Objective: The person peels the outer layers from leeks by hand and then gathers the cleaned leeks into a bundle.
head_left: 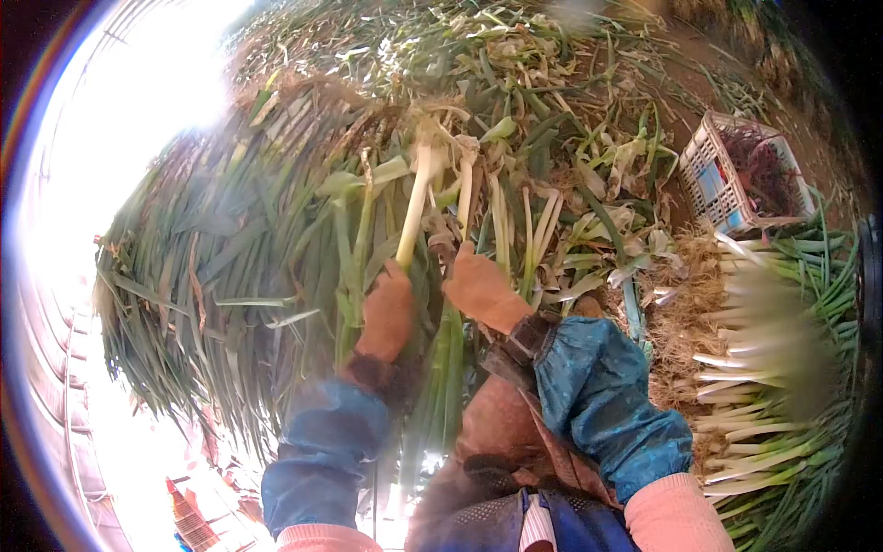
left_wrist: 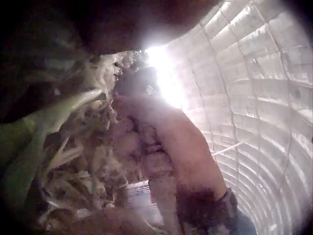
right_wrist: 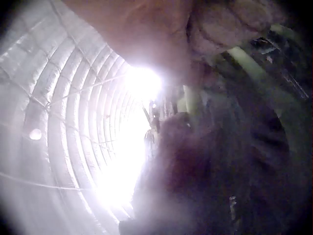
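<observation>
In the head view my left hand (head_left: 386, 313), in an orange glove, grips a thick leek (head_left: 418, 198) by its stalk, roots pointing away from me. Close on its right, my gloved right hand (head_left: 483, 290) has curled fingers beside a small brownish object (head_left: 441, 241) at its fingertips; what that is, I cannot tell. The left wrist view shows the left hand (left_wrist: 161, 142) with fingers curled, and a green leaf (left_wrist: 44, 132) beside it. In the right wrist view the right hand (right_wrist: 146, 29) fills the top, and a pale green stalk (right_wrist: 193, 105) stands below it.
A large pile of leeks (head_left: 221, 221) lies on the left. Cleaned leeks (head_left: 750, 386) lie stacked at the right, roots inward. A white crate (head_left: 717, 179) with dark reddish strands stands at the upper right. Peeled leaves (head_left: 524, 55) cover the far side.
</observation>
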`<act>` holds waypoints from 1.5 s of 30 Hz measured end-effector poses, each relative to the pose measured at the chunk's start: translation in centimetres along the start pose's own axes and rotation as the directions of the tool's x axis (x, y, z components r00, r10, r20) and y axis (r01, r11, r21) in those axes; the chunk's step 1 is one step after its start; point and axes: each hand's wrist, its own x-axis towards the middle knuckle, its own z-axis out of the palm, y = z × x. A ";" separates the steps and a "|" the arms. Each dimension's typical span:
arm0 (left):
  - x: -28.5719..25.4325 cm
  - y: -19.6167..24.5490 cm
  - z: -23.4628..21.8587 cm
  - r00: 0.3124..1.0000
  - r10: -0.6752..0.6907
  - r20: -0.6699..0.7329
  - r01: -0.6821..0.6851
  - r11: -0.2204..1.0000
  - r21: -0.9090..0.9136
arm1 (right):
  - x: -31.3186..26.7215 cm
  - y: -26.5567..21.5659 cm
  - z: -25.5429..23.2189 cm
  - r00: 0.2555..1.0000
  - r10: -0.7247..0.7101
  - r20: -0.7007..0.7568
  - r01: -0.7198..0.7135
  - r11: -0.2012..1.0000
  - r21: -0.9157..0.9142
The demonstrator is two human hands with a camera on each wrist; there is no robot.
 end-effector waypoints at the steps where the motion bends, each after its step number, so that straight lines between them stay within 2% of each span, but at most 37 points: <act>1: -0.4 0.0 0.1 0.999 -0.019 0.032 0.019 1.000 -0.006 | -0.1 -0.4 -0.4 1.000 0.014 -0.023 -0.013 1.000 0.020; 3: -0.9 0.4 0.0 0.994 -0.051 0.093 0.053 0.998 -0.017 | -0.9 -1.5 -2.4 0.996 -0.066 0.065 0.071 0.994 -0.080; 5: -1.7 0.5 0.0 0.996 -0.022 0.082 0.027 0.997 -0.067 | -1.1 -1.7 -2.7 0.995 -0.080 0.060 0.087 0.989 -0.118; 6: -2.1 0.5 0.0 0.997 -0.010 0.075 0.017 0.996 -0.092 | -0.7 -1.1 -1.9 0.998 -0.064 0.009 0.065 0.992 -0.111; 8: -3.6 1.0 -0.9 0.997 0.001 0.072 0.009 0.989 -0.145 | 0.2 0.5 -0.9 0.985 -0.174 0.015 0.171 0.945 -0.280; 10: -4.8 1.1 -1.0 0.995 0.009 0.102 0.013 0.978 -0.208 | 1.2 1.6 -1.6 0.908 -0.377 0.182 0.411 0.714 -0.567; 12: -5.9 1.2 -0.4 0.985 0.014 0.172 0.037 0.956 -0.292 | 0.8 0.7 -1.8 0.983 -0.179 0.051 0.186 0.941 -0.282; 13: -6.1 1.2 0.4 0.995 0.056 0.086 -0.023 0.937 -0.348 | 0.7 0.6 -1.6 0.993 -0.117 0.033 0.121 0.975 -0.187; 15: -6.0 1.2 2.0 0.987 0.132 -0.096 -0.161 0.885 -0.437 | 0.3 0.8 -0.7 0.999 -0.045 0.011 0.045 0.998 -0.053; 18: -2.7 -0.4 1.8 0.965 0.262 0.025 -0.252 0.947 -0.201 | 0.1 2.1 -0.5 0.998 0.049 0.041 -0.050 0.998 0.033; 19: -1.6 -1.3 1.1 0.959 0.239 -0.152 -0.270 0.934 -0.232 | 0.0 1.9 -0.8 0.994 0.087 0.062 -0.090 0.994 0.055; 20: -0.6 -2.1 0.4 0.925 0.199 -0.324 -0.290 0.921 -0.261 | -0.3 1.5 -1.0 0.994 0.077 0.083 -0.082 0.995 0.060; 23: 2.3 -4.3 1.4 0.931 0.069 -0.358 -0.098 0.993 -0.063 | -1.4 0.2 -1.6 0.987 0.055 0.148 -0.066 0.995 0.072; 25: 2.5 -5.7 3.6 0.975 -0.045 -0.216 0.011 0.987 -0.158 | -2.1 -0.1 -0.9 0.979 0.050 0.196 -0.069 0.993 0.094; 26: 2.5 -6.5 4.6 0.985 -0.098 -0.139 0.070 0.978 -0.197 | -2.4 -0.2 -0.6 0.979 0.002 0.204 -0.020 0.996 0.085; 28: 2.2 -7.1 4.3 0.982 -0.069 -0.178 0.040 0.986 -0.164 | -3.2 -0.4 -0.1 0.969 -0.095 0.228 0.083 0.995 0.062; 29: 2.1 -7.4 4.2 0.979 -0.056 -0.196 0.027 0.989 -0.148 | -3.5 -0.5 0.1 0.959 -0.097 0.265 0.081 0.994 0.072; 30: 2.3 -8.2 4.1 0.991 -0.111 -0.074 0.078 0.932 -0.355 | -3.9 -0.7 0.2 0.948 -0.101 0.301 0.080 0.993 0.082; 32: 2.8 -9.8 3.8 0.974 -0.136 0.183 0.226 0.692 -0.686 | -4.6 -1.4 0.1 0.928 -0.094 0.362 0.067 0.994 0.087; 35: 1.3 -8.4 1.9 0.971 -0.120 0.208 0.231 0.224 -0.947 | -5.9 -2.8 -1.1 0.893 -0.071 0.443 0.047 0.997 0.066; 38: 1.3 -8.6 2.4 0.956 -0.293 -0.010 0.159 0.546 -0.822 | -7.0 -3.2 -0.7 0.847 -0.099 0.523 0.070 0.995 0.076; 40: 1.1 -8.5 2.5 0.956 -0.295 -0.007 0.165 0.555 -0.815 | -7.5 -3.2 -0.3 0.829 -0.138 0.543 0.090 0.989 0.114; 44: 1.5 -9.7 4.7 0.953 -0.302 -0.029 0.154 0.565 -0.811 | -7.5 -3.6 -0.9 0.824 -0.098 0.559 0.049 0.994 0.101; 45: 1.5 -9.5 4.2 0.955 -0.296 0.014 0.186 0.560 -0.807 | -7.5 -3.8 -1.1 0.814 -0.089 0.573 0.041 0.995 0.096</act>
